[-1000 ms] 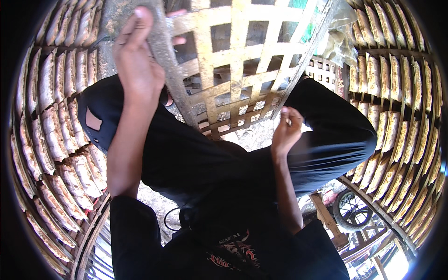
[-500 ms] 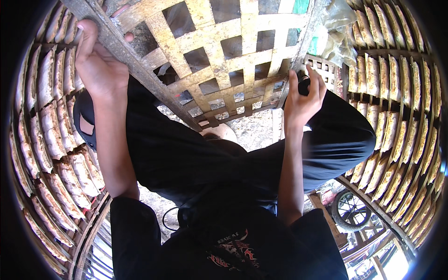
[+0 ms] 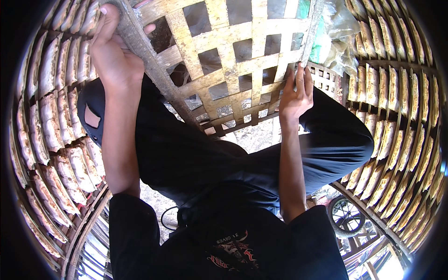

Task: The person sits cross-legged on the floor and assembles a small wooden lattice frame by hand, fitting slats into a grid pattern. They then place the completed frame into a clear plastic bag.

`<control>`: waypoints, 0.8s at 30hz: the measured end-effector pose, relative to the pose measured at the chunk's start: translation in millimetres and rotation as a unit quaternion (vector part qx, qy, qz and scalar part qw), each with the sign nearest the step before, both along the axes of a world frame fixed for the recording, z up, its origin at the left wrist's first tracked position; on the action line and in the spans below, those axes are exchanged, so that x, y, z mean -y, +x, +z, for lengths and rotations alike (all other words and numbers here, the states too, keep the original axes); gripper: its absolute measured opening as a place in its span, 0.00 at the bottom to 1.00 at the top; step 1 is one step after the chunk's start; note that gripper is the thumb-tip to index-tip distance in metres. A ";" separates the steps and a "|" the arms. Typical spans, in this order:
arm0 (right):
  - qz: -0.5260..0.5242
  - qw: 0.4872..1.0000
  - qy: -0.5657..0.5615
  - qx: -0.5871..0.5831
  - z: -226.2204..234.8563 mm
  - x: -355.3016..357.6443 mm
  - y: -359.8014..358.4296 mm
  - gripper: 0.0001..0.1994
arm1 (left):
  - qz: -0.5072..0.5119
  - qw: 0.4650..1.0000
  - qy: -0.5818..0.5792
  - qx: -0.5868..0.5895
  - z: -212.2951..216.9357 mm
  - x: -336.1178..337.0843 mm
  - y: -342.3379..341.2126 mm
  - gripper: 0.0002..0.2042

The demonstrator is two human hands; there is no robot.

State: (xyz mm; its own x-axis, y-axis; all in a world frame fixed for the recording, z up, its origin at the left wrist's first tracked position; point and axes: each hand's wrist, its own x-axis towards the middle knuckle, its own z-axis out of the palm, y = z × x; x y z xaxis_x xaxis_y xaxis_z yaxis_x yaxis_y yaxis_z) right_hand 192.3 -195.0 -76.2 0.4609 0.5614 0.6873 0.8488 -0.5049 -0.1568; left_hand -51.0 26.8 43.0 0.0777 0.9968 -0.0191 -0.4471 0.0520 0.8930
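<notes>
1. Panel (image 3: 227,51): woven slat lattice between two rails. It leans at a tilt between the person's bent knees, bottom edge nearest the body, top running out of view.
2. Left hand (image 3: 119,63): curled round the panel's left rail (image 3: 170,95), upper part. Thumb lies up the near side; fingertips show past the rail, at the lattice. Grip is closed on the rail.
3. Right hand (image 3: 297,99): at the right rail (image 3: 313,28), above the panel's bottom right corner. Fingers nearly straight, thumb slightly apart, fingertips touching the rail. Can't tell if it's gripping or only resting there.
4. Plastic bags (image 3: 340,32), clear plus some green, bunched just outside the panel's right edge, upper part.
5. Second lattice (image 3: 326,77), smaller in view, below the bags and beyond the right hand.
6. Left rack (image 3: 51,116): rows of narrow strips with a pale, browned layer, standing close together from top edge to bottom edge.
7. Right rack (image 3: 392,84): same kind of strips, curved by the lens.
8. Wheel (image 3: 346,214): black, spoked, just under the right rack's lower left edge.
9. Trousers (image 3: 186,154): black, torn at the left knee.
</notes>
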 end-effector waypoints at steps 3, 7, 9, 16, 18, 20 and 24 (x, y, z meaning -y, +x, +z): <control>0.005 1.000 -0.021 0.016 -8.4 5.0 4.8 0.15 | -0.013 1.000 -0.001 -0.005 -1.7 -0.7 -0.1 0.19; 0.032 0.999 -0.029 0.023 -9.8 9.5 9.5 0.15 | -0.008 1.000 0.012 -0.013 -1.0 1.3 3.7 0.19; 0.036 0.999 -0.034 0.013 -7.6 10.3 8.8 0.14 | -0.003 1.000 0.012 -0.017 -0.9 1.1 4.4 0.19; 0.044 0.997 -0.066 0.020 3.8 14.6 -1.5 0.09 | -0.001 0.999 0.003 -0.036 -1.3 3.9 7.5 0.20; 0.042 0.997 -0.061 0.010 0.0 17.1 -2.7 0.08 | -0.004 0.999 0.005 -0.045 -2.2 5.0 8.7 0.21; 0.040 0.998 -0.045 -0.002 -1.8 17.8 -2.3 0.08 | -0.012 0.998 0.027 -0.049 -4.6 6.8 10.7 0.21; 0.052 0.998 -0.030 -0.012 -8.8 20.3 -0.2 0.08 | 0.008 0.999 0.004 -0.053 -0.1 8.1 16.0 0.21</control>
